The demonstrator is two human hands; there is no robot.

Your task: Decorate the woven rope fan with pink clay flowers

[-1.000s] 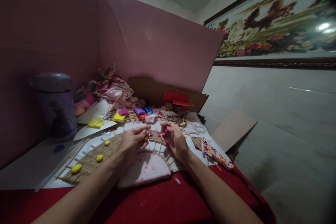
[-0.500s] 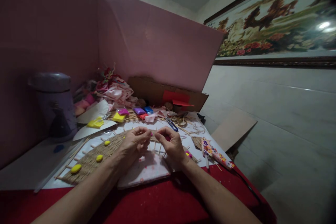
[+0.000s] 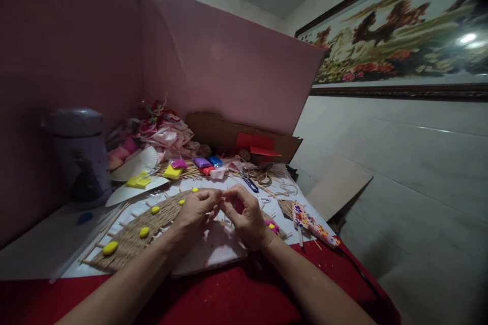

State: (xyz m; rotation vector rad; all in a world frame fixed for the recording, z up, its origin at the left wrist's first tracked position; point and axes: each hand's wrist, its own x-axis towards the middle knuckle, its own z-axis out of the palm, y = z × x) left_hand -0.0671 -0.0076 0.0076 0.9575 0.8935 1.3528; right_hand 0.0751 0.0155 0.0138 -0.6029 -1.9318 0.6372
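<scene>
My left hand [image 3: 200,212] and my right hand [image 3: 246,216] meet above the woven fan-shaped piece, thumbs and forefingers pinched together. A small bit of pink modelling clay is pinched at the left fingertips, now mostly hidden between the hands. Curled fingers of my right hand hold a magenta clay lump [image 3: 238,206] against the palm. Below lies a fan of twine woven over sticks [image 3: 127,245], dotted with yellow clay balls [image 3: 110,248]. Its inner part is covered with pale patterned cloth [image 3: 213,254]. A magenta clay flower with a yellow centre [image 3: 272,227] sits on its right side.
Behind the hands lie blue-handled snips [image 3: 249,183], clay packets [image 3: 201,162] and twine [image 3: 285,188]. A glue gun in flowered cloth [image 3: 314,226] rests at right, its cord trailing off. A purple canister [image 3: 82,162] stands left. Red cloth [image 3: 229,294] covers the front edge.
My hands have come together, the right fingertips moving left to meet the left ones. The pink bit seen between them is now mostly covered. The fan stays put.
</scene>
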